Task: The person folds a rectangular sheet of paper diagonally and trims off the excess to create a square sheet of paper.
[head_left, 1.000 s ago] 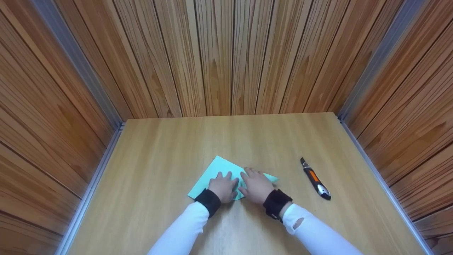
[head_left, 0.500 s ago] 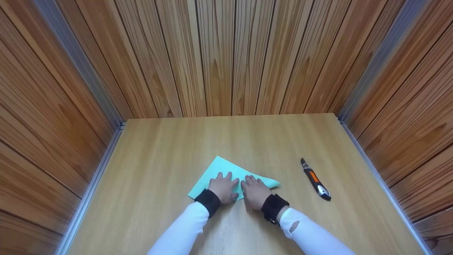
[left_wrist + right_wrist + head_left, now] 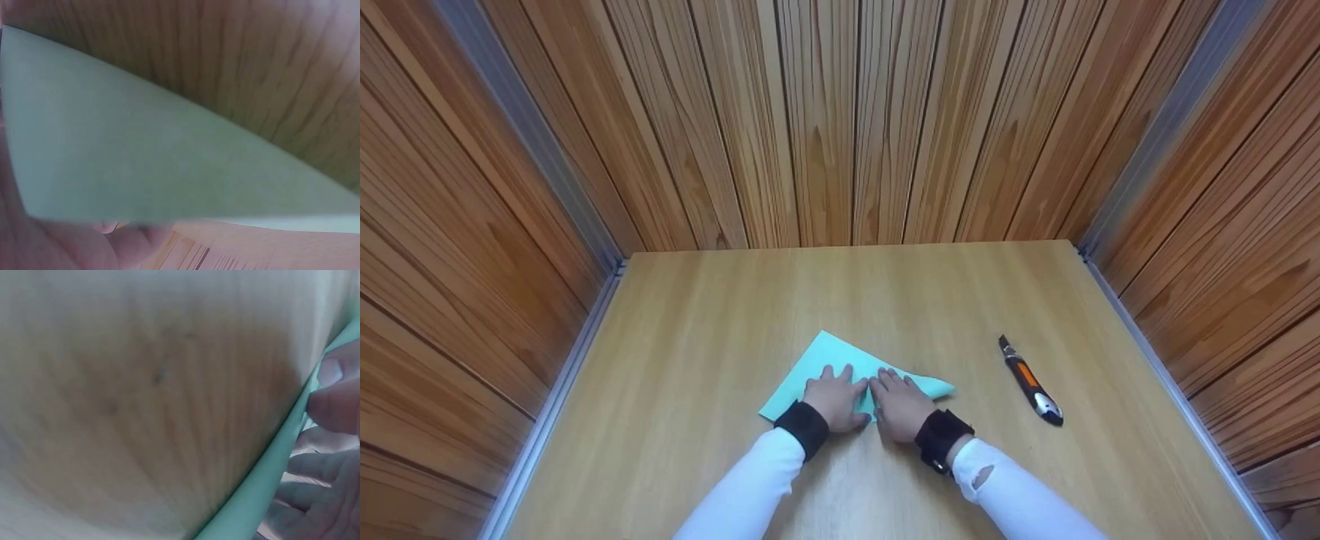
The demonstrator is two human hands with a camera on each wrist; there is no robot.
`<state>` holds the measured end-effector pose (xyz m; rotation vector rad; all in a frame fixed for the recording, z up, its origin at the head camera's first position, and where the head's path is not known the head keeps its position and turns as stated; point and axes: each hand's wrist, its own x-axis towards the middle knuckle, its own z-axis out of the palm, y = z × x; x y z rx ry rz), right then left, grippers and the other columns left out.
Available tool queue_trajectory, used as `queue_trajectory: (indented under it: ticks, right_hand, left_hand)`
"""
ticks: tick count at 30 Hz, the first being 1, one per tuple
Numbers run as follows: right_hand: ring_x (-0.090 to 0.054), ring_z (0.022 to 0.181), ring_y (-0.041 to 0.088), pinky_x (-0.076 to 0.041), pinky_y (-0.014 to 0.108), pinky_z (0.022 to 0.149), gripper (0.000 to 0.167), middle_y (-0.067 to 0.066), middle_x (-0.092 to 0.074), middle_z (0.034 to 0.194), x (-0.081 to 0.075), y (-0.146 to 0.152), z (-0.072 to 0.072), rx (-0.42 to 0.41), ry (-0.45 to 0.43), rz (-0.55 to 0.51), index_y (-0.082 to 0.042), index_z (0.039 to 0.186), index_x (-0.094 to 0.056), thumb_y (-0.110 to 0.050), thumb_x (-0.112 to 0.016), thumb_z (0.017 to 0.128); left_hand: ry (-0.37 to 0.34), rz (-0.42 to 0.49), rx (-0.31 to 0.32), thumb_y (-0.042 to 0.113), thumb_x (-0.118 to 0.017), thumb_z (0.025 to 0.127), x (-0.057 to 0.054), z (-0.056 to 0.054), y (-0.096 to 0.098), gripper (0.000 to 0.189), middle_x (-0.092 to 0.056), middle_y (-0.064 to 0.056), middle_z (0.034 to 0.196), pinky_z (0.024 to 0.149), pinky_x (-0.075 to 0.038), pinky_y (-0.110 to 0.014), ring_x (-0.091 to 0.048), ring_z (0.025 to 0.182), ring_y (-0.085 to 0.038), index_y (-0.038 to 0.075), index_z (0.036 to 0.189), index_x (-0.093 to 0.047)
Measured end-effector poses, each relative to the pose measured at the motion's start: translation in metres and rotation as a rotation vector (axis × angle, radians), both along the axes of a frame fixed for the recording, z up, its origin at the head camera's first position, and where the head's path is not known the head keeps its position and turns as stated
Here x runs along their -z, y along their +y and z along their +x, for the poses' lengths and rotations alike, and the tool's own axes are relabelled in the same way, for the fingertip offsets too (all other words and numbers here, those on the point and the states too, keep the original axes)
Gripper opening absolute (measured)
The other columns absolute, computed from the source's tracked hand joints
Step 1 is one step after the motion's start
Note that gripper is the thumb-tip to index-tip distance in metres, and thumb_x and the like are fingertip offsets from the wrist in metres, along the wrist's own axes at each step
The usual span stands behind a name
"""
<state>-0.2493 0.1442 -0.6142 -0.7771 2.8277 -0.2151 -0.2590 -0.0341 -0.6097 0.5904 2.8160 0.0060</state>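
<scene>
A turquoise sheet of paper (image 3: 836, 354), folded into a rough triangle, lies on the wooden table in the head view. My left hand (image 3: 832, 397) rests on its lower middle with the fingers spread. Close beside it, my right hand (image 3: 901, 406) presses on the paper's right part, fingers straight and held together. The right tip of the paper lifts slightly off the table. Up close in the left wrist view, the paper (image 3: 146, 152) covers most of the hand behind it. In the right wrist view its edge (image 3: 242, 506) runs alongside several fingers (image 3: 332, 410).
To the right lies a black and orange utility knife (image 3: 1031, 382), its tip pointing away from me. Wood-panelled walls enclose the table (image 3: 697, 322) at the back and both sides, with metal rails (image 3: 559, 375) along the side edges.
My right hand has slid slightly down and left on the paper, its fingers drawing together and uncovering the paper's right tip. My left hand has stayed in place.
</scene>
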Motion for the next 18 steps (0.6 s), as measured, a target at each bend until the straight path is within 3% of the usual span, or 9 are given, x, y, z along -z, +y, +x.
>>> queue_trajectory:
  ticks: [7, 18]
  right_hand:
    - [-0.034, 0.163, 0.043, -0.032, 0.061, 0.130, 0.062, 0.029, -0.038, 0.172, -0.003, 0.006, 0.001, 0.005, -0.087, -0.003, 0.005, 0.162, -0.045, -0.025, -0.060, 0.109]
    - [-0.036, 0.161, 0.046, -0.035, 0.060, 0.129, 0.065, 0.030, -0.038, 0.171, 0.000, 0.020, -0.001, -0.039, -0.073, -0.092, 0.003, 0.163, -0.044, -0.028, -0.063, 0.109]
  left_hand:
    - [-0.001, -0.022, 0.016, 0.064, -0.059, 0.105, -0.006, 0.004, -0.001, 0.071, -0.041, -0.009, 0.175, 0.109, -0.055, -0.063, -0.045, 0.154, -0.044, 0.032, 0.167, -0.045]
    - [0.033, -0.030, 0.031, 0.065, -0.062, 0.102, -0.008, 0.006, -0.001, 0.074, -0.044, -0.012, 0.172, 0.104, -0.057, -0.064, -0.047, 0.151, -0.045, 0.030, 0.165, -0.048]
